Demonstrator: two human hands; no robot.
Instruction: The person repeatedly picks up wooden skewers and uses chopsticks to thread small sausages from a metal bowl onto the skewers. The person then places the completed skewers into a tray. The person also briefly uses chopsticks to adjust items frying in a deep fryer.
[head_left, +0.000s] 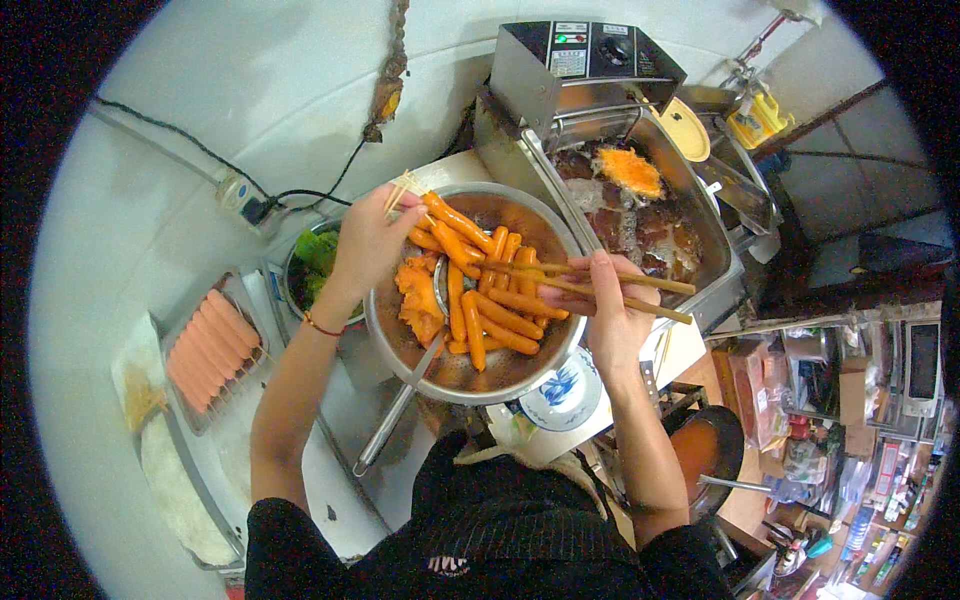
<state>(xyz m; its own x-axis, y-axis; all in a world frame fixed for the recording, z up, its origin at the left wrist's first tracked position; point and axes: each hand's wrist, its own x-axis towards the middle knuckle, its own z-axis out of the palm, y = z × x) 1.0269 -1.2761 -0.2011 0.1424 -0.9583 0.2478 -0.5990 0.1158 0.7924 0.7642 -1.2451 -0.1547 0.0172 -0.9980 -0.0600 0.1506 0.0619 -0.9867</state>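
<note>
Bamboo skewers (396, 196) are pinched in my left hand (371, 236), above the far left rim of a large perforated steel bowl (465, 397). Orange-brown sausages (459, 217) hang from them, slanting down into the bowl. A pair of wooden chopsticks (660, 283) lies in the grip of my right hand (619, 307). Their tips reach the ends of the skewered sausages; whether they pinch one I cannot tell. Loose sausages (506, 311) fill the bowl's right side. Fried orange pieces (418, 300) lie on its left, beside a long-handled steel strainer (386, 427) resting over the near rim.
A deep fryer (720, 270) with dark bubbling oil and a floating fried piece (630, 171) stands at far right. Pale skewered sausages (210, 349) lie in a left tray. Greens (313, 259) sit in a bowl behind my left wrist. A blue-patterned plate (562, 394) and a wok (731, 457) are nearer.
</note>
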